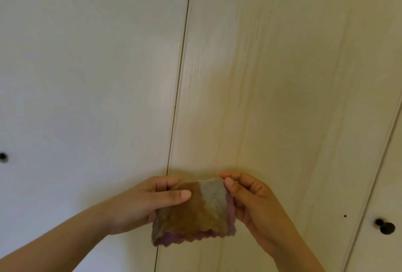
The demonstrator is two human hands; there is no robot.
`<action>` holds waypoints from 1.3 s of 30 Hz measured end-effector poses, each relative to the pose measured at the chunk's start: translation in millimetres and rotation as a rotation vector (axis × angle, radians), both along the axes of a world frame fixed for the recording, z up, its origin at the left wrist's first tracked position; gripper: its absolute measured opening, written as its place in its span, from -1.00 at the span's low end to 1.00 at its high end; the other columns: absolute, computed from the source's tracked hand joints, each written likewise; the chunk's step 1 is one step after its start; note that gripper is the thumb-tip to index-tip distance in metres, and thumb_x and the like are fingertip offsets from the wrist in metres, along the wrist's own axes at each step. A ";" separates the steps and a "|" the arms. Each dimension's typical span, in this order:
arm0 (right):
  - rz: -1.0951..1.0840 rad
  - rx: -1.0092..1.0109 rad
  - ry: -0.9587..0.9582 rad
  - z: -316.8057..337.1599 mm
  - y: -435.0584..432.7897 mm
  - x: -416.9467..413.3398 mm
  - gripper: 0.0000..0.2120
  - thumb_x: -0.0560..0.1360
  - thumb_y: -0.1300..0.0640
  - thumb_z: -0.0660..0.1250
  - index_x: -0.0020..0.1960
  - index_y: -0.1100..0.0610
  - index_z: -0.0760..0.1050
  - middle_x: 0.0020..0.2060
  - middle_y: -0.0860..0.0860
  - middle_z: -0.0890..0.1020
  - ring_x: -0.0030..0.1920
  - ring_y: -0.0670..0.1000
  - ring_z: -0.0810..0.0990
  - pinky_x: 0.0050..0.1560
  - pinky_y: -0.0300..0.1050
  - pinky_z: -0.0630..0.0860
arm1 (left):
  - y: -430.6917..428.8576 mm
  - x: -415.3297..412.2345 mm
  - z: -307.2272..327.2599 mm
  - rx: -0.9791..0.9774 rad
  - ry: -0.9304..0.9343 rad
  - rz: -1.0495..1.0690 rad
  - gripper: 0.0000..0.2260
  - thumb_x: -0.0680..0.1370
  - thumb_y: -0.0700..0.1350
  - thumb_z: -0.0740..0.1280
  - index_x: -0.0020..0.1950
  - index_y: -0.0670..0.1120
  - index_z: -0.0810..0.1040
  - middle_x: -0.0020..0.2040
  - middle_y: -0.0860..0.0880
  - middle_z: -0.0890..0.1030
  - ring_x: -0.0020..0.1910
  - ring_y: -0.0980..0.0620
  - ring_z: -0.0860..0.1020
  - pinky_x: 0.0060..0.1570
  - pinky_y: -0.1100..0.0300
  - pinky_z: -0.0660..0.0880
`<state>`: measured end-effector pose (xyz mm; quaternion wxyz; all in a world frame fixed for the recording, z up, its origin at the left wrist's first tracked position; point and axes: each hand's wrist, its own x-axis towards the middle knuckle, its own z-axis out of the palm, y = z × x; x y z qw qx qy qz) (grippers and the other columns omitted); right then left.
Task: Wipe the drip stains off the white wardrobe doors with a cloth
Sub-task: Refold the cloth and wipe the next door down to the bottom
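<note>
Both the left hand (152, 197) and right hand (245, 195) pinch the soiled cloth (191, 211) in curled fingers, apparently refolding it; next, a clean face should press on the door's drip stains (239, 89).

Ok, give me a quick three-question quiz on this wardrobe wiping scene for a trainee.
1. True or false: the cloth is pressed flat on the stained door.
2. Who holds the cloth? A: left only. B: right only. C: both.
3. Fill in: the drip stains lie ___ of the door seam.
Key: 1 false; 2 C, left hand and right hand both pinch it; 3 right.
</note>
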<state>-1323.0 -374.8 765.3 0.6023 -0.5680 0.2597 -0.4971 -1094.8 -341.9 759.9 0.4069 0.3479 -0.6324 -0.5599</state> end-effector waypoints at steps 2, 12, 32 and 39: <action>-0.010 0.010 -0.049 -2.7 1.1 -0.3 -0.70 0.40 0.16 0.34 0.07 0.29 0.55 -0.16 0.16 0.68 -0.24 0.04 0.66 -0.28 -0.16 0.62 | -2.3 -0.9 -2.4 -0.075 -0.014 0.083 -0.82 0.32 0.03 0.52 -0.26 -0.01 0.59 -0.22 -0.09 0.55 -0.20 -0.02 0.57 -0.25 0.21 0.52; -0.079 0.097 -0.030 -37.2 11.7 16.1 -0.76 0.36 0.35 0.40 0.04 0.34 0.58 -0.17 0.20 0.69 -0.23 0.06 0.67 -0.25 -0.14 0.63 | -0.9 4.3 -1.6 -0.203 -0.146 0.207 -0.74 0.25 0.03 0.58 -0.31 -0.02 0.53 -0.32 -0.07 0.53 -0.32 0.02 0.56 -0.36 0.25 0.48; -0.053 0.192 -0.211 -34.3 19.3 26.4 -0.59 0.46 0.15 0.26 0.18 0.41 0.49 -0.07 0.36 0.62 -0.24 0.19 0.61 -0.35 -0.02 0.58 | 18.8 10.7 -6.3 -0.165 -0.144 0.348 -0.88 0.58 -0.33 0.30 0.05 -0.23 0.61 -0.17 -0.12 0.70 -0.19 0.03 0.67 -0.15 0.23 0.59; 0.113 0.162 -0.145 -30.6 27.6 26.8 -0.61 0.57 0.08 0.19 0.14 0.38 0.58 -0.06 0.46 0.61 -0.26 0.29 0.60 -0.34 0.00 0.57 | 19.4 10.0 -0.8 -0.252 -0.086 0.440 -0.94 0.53 -0.20 0.42 -0.03 -0.09 0.68 -0.13 -0.14 0.71 -0.15 -0.02 0.67 0.02 0.07 0.61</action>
